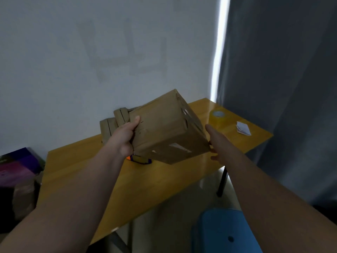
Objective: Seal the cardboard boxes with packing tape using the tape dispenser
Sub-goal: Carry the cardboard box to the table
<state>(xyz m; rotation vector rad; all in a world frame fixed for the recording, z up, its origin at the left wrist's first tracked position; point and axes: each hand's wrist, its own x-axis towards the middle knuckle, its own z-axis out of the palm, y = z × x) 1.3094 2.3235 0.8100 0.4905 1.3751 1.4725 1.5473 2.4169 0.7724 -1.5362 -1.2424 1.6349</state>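
Note:
A brown cardboard box is held tilted above the yellow table. My left hand grips its left edge, thumb on top. My right hand is at the box's lower right corner, thumb stretched up and fingers touching the underside. Clear tape shows on the box's right face. A purple and orange tape dispenser lies on the table under the box, partly hidden. A roll of yellowish packing tape stands on the table to the right.
Folded flat cardboard boxes lean against the wall behind the held box. A white paper scrap lies near the table's right corner. A blue stool stands in front, purple boxes at left, a grey curtain at right.

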